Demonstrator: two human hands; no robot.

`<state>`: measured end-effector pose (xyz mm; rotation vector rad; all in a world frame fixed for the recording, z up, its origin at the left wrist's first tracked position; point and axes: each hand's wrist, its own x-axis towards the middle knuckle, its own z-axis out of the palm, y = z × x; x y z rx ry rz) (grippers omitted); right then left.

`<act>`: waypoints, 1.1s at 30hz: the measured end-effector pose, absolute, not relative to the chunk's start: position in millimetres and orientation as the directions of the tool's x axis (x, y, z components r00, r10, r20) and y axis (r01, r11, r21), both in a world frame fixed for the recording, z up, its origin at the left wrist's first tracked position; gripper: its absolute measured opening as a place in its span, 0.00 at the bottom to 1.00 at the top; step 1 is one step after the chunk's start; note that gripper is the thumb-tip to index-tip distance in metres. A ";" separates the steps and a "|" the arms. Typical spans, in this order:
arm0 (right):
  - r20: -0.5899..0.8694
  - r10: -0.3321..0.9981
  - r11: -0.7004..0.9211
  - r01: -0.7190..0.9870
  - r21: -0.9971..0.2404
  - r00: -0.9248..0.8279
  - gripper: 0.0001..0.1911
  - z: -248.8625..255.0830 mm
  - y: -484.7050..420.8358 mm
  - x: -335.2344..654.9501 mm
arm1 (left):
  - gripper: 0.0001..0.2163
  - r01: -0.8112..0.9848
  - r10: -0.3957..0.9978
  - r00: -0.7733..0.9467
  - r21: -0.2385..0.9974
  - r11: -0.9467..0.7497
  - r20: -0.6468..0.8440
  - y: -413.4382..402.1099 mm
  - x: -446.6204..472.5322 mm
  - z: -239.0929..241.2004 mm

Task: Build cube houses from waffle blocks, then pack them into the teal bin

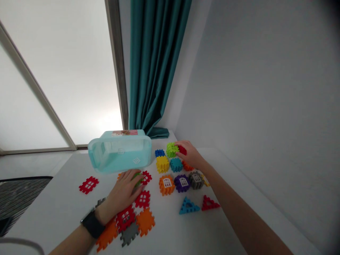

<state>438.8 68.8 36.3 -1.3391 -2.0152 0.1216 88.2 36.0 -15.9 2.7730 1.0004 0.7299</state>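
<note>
Right now, watching through the head camera, I have the right grip (pixel 190 154) at the far end of the block rows, its fingertips against the lime-green notched stack (pixel 172 150) and a red piece (pixel 182 150) between fingers and thumb; I cannot tell whether it is clenched on either one or merely resting there. The lime-green stack sits on the white counter (pixel 162 226), just behind the yellow stack (pixel 163 164) and the teal stack (pixel 176 165), with the blue stack (pixel 159 153) at its left. The left grip (pixel 125 187) is palm down over the loose notched tiles, a green tile (pixel 138 180) showing between thumb and fingers, though whether it is truly pinched I can't make out. For good work here, I'd keep the right fingertips light and squared to the notched sides, because a sideways push could knock the neighbours out of line. I'd want the right forearm raised as well, since it passes close to the grey window block (pixel 196 180) and the red triangle (pixel 209 203). On the left, I'd lift the wrist with its smartwatch (pixel 92 224) well up, so it doesn't drag the orange tile (pixel 106 237) beneath it.
</note>
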 end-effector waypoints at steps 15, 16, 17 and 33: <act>0.333 0.909 0.388 0.803 -0.453 -0.252 0.14 30.9 119.1 464.2 | 0.14 0.579 0.631 0.677 0.256 -0.774 0.377 37.2 88.6 -21.2; 0.327 0.910 0.387 0.802 -0.454 -0.254 0.14 30.6 120.1 464.1 | 0.14 0.580 0.632 0.678 0.255 -0.773 0.374 37.2 88.6 -21.1; 0.323 0.911 0.387 0.802 -0.456 -0.256 0.14 30.4 121.0 464.0 | 0.14 0.580 0.632 0.679 0.253 -0.774 0.373 37.3 88.6 -20.9; 0.303 0.915 0.387 0.791 -0.473 -0.266 0.13 24.6 124.9 465.1 | 0.14 0.571 0.631 0.670 0.272 -0.775 0.391 36.6 88.9 -19.0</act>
